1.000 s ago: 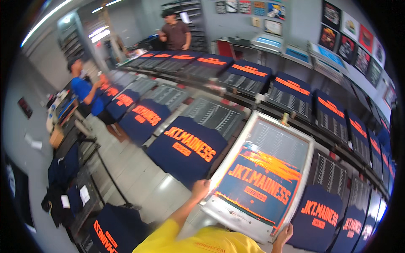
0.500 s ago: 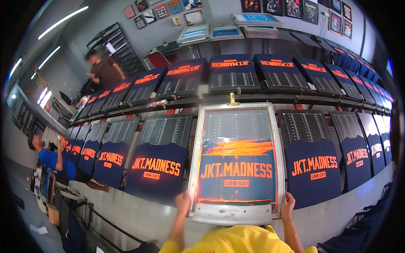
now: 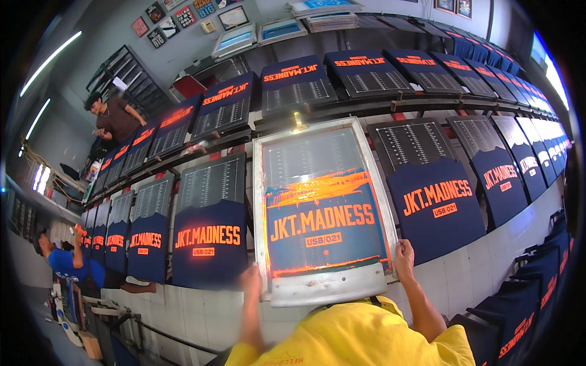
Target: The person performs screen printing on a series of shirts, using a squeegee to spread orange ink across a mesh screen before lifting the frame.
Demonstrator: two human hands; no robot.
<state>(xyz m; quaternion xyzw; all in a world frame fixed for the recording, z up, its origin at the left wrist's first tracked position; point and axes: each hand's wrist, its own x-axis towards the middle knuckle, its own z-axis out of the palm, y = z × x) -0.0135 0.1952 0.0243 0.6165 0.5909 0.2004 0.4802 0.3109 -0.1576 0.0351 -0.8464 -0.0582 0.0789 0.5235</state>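
Note:
A screen-printing frame point(image 3: 259, 207) with a pale metal rim lies before me, both my hands at its near end. My left hand point(image 3: 250, 282), smeared by motion, is at the left rail. Fingers curled, my right hand point(image 3: 405, 258) grips the right rail near its lower corner. Streaky orange ink point(image 3: 317, 186) crosses the middle of the mesh, with more along its near edge. Below the ink band, orange lettering shows over navy cloth. A grey metal plate point(image 3: 326, 289) spans the near end; a brass-coloured clamp point(image 3: 298, 122) is at the far end.
Navy shirts with orange prints lie on dark boards to the left point(image 3: 210, 241) and right point(image 3: 430, 201). Another board row point(image 3: 296, 82) runs behind a dark rail. Two people, one in brown point(image 3: 116, 116), one in blue point(image 3: 70, 262), are at left. Printed shirts point(image 3: 525, 317) hang at lower right.
The view has turned to the right and tilted, so the boards and wall appear shifted left and up. Both hands remain at the frame's rails.

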